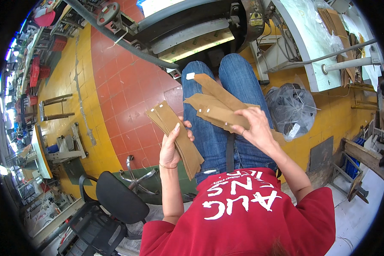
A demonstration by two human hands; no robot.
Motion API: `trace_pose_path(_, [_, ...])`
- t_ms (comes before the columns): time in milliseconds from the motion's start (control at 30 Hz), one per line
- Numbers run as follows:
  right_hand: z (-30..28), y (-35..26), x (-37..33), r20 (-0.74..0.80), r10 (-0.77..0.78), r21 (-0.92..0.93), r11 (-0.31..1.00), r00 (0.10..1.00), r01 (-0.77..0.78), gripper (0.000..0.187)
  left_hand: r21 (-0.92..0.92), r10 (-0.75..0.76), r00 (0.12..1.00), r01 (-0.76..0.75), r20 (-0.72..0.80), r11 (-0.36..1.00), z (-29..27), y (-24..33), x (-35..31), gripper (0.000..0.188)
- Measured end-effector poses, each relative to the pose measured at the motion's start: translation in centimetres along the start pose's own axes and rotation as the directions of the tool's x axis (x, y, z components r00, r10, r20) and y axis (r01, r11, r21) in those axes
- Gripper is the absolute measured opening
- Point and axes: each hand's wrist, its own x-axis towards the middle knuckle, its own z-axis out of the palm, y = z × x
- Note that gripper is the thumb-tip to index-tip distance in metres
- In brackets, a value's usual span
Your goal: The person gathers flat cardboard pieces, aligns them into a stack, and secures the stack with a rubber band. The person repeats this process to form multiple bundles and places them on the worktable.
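Observation:
My left hand (pixel 173 145) is closed around a stack of long, flat brown strips (pixel 180 138), thumb on top and fingers wrapped beneath, held beside my left thigh. Small white tags mark the stack's far end. Across my lap lies a loose, fanned pile of similar brown strips (pixel 209 102), several also with white tags. My right hand (pixel 257 128) pinches strips at the near right part of this pile, thumb and fingers on their edges. Whether the strips are leather or card I cannot tell.
A dark machine (pixel 187 34) with a handwheel (pixel 108 14) stands just beyond my knees. At the right are a white-topped table (pixel 307 38) and a clear plastic bag (pixel 291 109) on the floor. A black office chair (pixel 119 198) stands at lower left, a small stool (pixel 55 106) farther off.

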Motion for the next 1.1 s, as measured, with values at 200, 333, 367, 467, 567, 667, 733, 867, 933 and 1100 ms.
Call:
trace_pose_path(200, [-1.3,-4.2,1.5,-0.047,0.076,0.509,0.86,0.996,-0.041,0.04,0.143,0.064,0.993,-0.077,0.095,0.987,1.3,-0.2,0.2,0.051])
trace_pose_path(333, [0.8,-7.7,1.9,0.015,-0.202,0.419,0.89,0.979,0.177,0.046,0.186,0.053,0.981,-0.089,0.188,0.978,2.8,-1.0,0.5,0.058])
trace_pose_path(367, [1.2,-7.9,1.7,0.01,-0.236,0.437,0.875,0.972,0.208,0.048,0.256,0.036,0.994,-0.061,0.1,0.965,2.9,-1.1,0.4,0.052])
trace_pose_path(467, [1.1,-5.8,0.3,-0.001,-0.174,0.436,0.886,0.985,0.157,0.049,0.313,0.002,1.0,-0.012,0.031,0.95,2.3,-0.9,0.2,0.044])
trace_pose_path(567, [-0.1,-1.8,-1.8,0.067,-0.008,-0.014,1.0,0.998,0.009,0.059,0.078,-0.033,0.994,0.025,0.105,0.997,0.7,-0.4,0.7,0.047])
trace_pose_path(667, [-0.7,0.7,-3.7,0.162,0.068,-0.211,0.977,0.984,-0.032,0.061,-0.16,0.017,0.984,0.012,0.179,0.987,-0.7,-0.4,1.1,0.053])
trace_pose_path(733, [-0.7,1.4,-3.9,0.179,0.101,-0.18,0.981,0.979,-0.068,0.059,-0.168,0.014,0.988,0.012,0.155,0.986,-1.3,-0.3,1.0,0.052])
trace_pose_path(867, [-1.0,0.6,-3.2,0.167,0.099,-0.169,0.983,0.981,-0.07,0.054,-0.069,0.01,0.995,-0.004,0.097,0.998,-1.6,-0.4,0.4,0.051])
trace_pose_path(933, [-1.3,-0.1,-2.7,0.121,0.092,-0.174,0.982,0.988,-0.07,0.052,-0.056,0.016,0.992,-0.01,0.123,0.998,-1.6,-0.5,0.2,0.052])
trace_pose_path(1100, [0.6,-1.9,-0.7,-0.041,0.043,-0.09,0.995,0.998,-0.046,0.051,-0.113,0.016,0.995,-0.005,0.1,0.994,-1.4,-0.7,0.3,0.05])
